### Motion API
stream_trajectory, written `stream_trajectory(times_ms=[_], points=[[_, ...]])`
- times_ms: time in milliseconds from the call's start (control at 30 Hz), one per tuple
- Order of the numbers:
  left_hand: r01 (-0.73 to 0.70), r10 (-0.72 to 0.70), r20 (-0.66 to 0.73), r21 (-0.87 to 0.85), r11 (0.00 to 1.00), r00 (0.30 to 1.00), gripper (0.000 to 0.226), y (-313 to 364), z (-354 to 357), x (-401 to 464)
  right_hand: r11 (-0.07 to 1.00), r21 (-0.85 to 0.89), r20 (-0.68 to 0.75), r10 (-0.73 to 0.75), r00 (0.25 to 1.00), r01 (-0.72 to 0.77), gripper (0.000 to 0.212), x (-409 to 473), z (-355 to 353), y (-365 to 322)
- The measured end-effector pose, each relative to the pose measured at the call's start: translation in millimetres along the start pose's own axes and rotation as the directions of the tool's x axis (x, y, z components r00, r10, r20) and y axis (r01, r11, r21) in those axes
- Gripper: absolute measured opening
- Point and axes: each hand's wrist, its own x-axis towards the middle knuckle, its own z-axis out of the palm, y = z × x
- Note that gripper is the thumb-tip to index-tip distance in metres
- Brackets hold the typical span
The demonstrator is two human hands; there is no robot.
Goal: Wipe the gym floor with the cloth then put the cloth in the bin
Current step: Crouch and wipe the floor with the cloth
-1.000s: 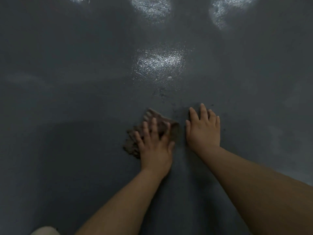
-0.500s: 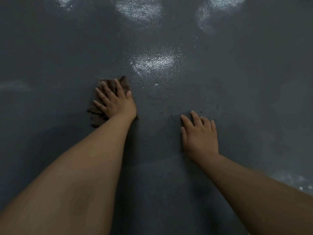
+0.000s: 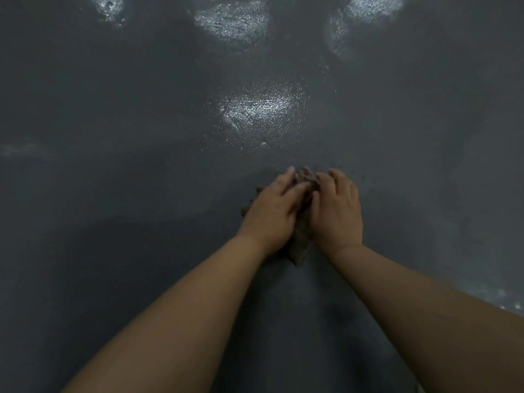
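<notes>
Both hands on floor [image 3: 141, 194], side by side. Left hand [image 3: 272, 214] and right hand [image 3: 337, 211] press bunched cloth [image 3: 302, 239] between them, fingers curling over it.

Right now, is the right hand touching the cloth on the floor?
Touching. The head view shows the right hand lying against the bunched brown cloth, with the left hand on the cloth's other side and no gap between either hand and it.

free: gym floor [image 3: 141, 194] open on all sides | obstacle: bunched cloth [image 3: 302, 242] between both hands
</notes>
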Motion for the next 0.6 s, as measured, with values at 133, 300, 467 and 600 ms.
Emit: stream_trajectory(times_ms=[133,300,467,600], points=[[0.265,-0.255,-0.082,0.161,0.951,0.963,0.068,-27.3,-30.8,-14.8,0.968,-0.083,0.273,-0.208,0.939,0.239,0.058,-14.2,20.4,-25.8],[0.328,-0.395,0.157,0.335,0.883,0.905,0.111,-41.7,-47.0,-18.5,0.941,-0.219,0.512,-0.116,0.851,0.260,0.065,-10.7,35.1,-37.4],[0.293,-0.419,0.150,0.509,0.809,0.896,0.126,-24.4,-38.5,-12.9,0.881,-0.257,0.510,-0.226,0.830,0.398,0.069,32.2,30.2,-8.8],[0.261,-0.429,0.186,0.565,0.783,0.884,0.119,-14.1,-32.4,-3.8,0.933,-0.351,0.350,0.213,0.912,-0.083,0.066,65.8,10.1,29.3]])
